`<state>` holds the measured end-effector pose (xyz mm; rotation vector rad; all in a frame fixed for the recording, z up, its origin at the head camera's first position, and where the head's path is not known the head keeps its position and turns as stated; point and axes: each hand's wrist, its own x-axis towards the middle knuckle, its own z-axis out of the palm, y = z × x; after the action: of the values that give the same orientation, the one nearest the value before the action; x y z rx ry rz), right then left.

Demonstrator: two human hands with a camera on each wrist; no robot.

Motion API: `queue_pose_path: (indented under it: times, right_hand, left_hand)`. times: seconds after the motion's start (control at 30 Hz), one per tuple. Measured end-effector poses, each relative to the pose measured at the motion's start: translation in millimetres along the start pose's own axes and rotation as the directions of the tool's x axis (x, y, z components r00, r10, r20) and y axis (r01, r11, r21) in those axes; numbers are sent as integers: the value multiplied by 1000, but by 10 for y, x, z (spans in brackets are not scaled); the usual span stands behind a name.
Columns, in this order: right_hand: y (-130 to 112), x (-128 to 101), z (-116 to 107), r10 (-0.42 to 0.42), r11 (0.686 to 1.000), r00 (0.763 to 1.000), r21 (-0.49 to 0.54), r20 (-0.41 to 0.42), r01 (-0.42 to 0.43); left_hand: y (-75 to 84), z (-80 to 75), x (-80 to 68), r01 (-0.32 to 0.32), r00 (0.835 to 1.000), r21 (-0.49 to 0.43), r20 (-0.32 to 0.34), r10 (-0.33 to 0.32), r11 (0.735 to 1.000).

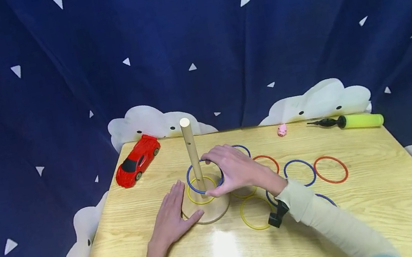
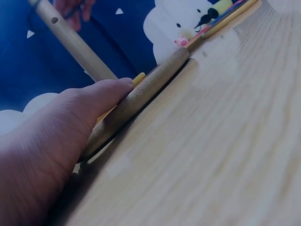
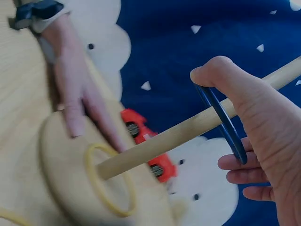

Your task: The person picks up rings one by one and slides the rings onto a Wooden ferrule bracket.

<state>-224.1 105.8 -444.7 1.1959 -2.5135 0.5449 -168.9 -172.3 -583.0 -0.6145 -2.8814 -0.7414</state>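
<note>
My right hand (image 1: 235,169) pinches a blue ring (image 3: 228,126) between thumb and fingers. The ring encircles the upright wooden peg (image 1: 192,149) and is raised above its round base (image 1: 213,215). Lower down, a yellow ring (image 1: 202,203) lies around the peg's foot on that base. My left hand (image 1: 170,217) rests at the left side of the base, fingers straight and thumb spread. In the left wrist view, the left thumb (image 2: 106,94) lies along the base's rim.
To the right lie several loose rings, among them a red ring (image 1: 328,156), a blue ring (image 1: 297,160) and a yellow ring (image 1: 258,229). A red toy car (image 1: 138,161) stands at the back left. Toward the back right are a pink pig figure (image 1: 282,129) and a yellow-green hand pump (image 1: 362,120).
</note>
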Motion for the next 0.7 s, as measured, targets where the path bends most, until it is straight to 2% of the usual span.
queue_pose_path:
  times: [0.17, 0.37, 0.7]
  right_hand:
    - [83, -163, 294, 40, 999, 998, 19, 45, -41]
    - [206, -323, 582, 82, 996, 993, -30, 81, -80]
    - [224, -478, 880, 111, 992, 986, -76, 125, -102]
  left_hand:
    - [-12, 11, -6, -27, 1000, 10, -15, 28, 1000]
    - [-19, 8, 10, -26, 1000, 17, 5, 26, 1000]
    - [-11, -4, -7, -4, 1000, 14, 31, 3, 1000]
